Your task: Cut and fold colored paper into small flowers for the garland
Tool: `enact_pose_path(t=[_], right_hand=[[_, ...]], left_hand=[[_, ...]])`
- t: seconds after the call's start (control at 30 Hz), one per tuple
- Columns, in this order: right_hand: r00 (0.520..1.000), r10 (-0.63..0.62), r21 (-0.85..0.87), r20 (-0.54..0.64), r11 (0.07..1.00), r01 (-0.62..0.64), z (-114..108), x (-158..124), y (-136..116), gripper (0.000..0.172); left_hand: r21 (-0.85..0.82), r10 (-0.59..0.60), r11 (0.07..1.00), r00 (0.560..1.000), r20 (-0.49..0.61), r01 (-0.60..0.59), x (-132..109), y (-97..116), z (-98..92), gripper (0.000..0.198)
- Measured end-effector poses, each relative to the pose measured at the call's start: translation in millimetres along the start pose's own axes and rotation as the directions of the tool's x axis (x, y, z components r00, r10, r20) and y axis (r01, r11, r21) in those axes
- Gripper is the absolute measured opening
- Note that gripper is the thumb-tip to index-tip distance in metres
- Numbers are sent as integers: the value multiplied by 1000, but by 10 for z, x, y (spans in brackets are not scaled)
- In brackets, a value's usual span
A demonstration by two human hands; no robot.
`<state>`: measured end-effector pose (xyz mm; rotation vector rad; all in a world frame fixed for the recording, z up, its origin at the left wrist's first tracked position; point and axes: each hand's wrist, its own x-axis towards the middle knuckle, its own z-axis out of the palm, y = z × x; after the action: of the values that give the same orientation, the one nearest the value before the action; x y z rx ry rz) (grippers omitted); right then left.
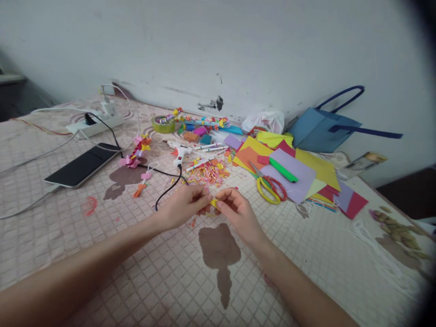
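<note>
Between my two hands is a small yellow paper piece (214,203), pinched at its left by my left hand (187,204) and at its right by my right hand (235,210). The fingers hide part of it, so its full shape does not show. Just beyond lies a heap of paper scraps (208,174) in pink, yellow and orange. A white glue gun (180,153) rests behind my left hand, its black cord curving beside it. To the right of my right hand are scissors (269,190) with yellow and red handles.
Coloured paper sheets (306,170) with a green cutter (283,170) lie at right, before a blue bag (322,129). At left are a phone (83,165), a power strip (95,125) with cables, and paper flowers (134,154). Green tape (163,125) lies near the wall.
</note>
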<state>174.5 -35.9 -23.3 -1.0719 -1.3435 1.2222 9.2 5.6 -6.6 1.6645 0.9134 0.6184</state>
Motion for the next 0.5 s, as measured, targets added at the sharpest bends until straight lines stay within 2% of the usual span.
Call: enact_pose_path(t=[0.13, 0.23, 0.33, 0.5], right_hand=[[999, -19, 9, -44, 1000, 19, 11, -3, 0, 9], [997, -67, -44, -47, 997, 65, 8, -9, -6, 5], [990, -140, -142, -6, 980, 138, -15, -12, -21, 5], [953, -287, -315, 92, 900, 302, -83, 3, -80, 20]], left_hand=[[-144, -42, 988, 997, 60, 50, 8, 8, 11, 22], [-183, -95, 977, 993, 75, 107, -8, 31, 33, 18], [-232, -140, 961, 988, 68, 152, -25, 48, 43, 18], [-379, -179, 901, 976, 124, 213, -17, 28, -1, 21]])
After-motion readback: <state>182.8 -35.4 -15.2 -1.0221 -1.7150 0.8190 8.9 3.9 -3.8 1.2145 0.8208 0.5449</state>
